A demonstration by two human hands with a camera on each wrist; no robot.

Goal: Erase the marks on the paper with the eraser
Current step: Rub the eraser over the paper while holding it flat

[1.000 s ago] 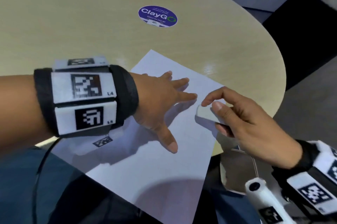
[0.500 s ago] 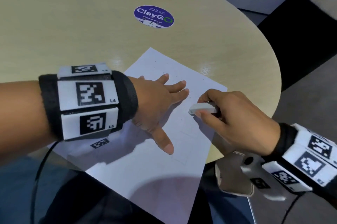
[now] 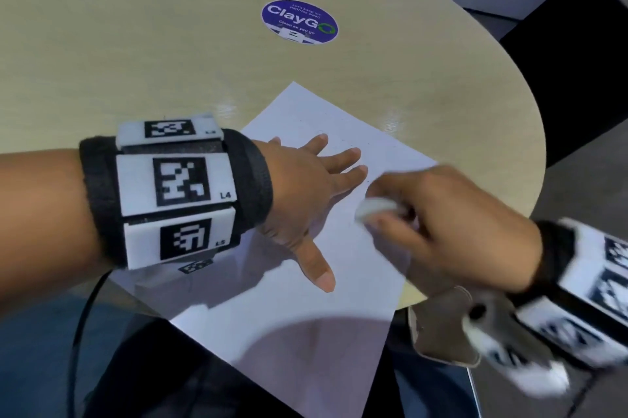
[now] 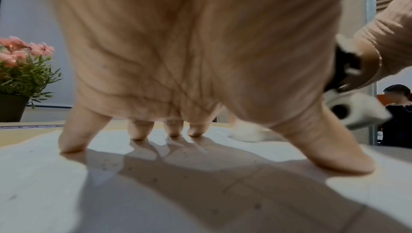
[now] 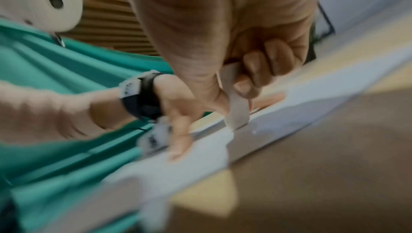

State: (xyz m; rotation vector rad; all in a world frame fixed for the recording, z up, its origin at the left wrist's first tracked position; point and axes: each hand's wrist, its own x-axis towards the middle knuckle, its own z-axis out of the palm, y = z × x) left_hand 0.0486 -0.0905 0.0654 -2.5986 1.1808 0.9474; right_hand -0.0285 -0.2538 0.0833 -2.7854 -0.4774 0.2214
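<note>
Paper (image 3: 343,308), one sheet, is pressed to the surface (image 3: 136,53) by the spread left hand (image 3: 302,193); one eraser (image 3: 373,210) is pinched by the right hand (image 3: 452,230).

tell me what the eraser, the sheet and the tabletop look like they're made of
Eraser: a white, matte block, probably rubber or vinyl; motion blur hides its texture.
Sheet: thin white matte paper, lying flat and overhanging the table edge without drooping much.
Tabletop: pale wood-grain surface with a soft sheen, likely laminate rather than solid wood, though that is uncertain.
</note>
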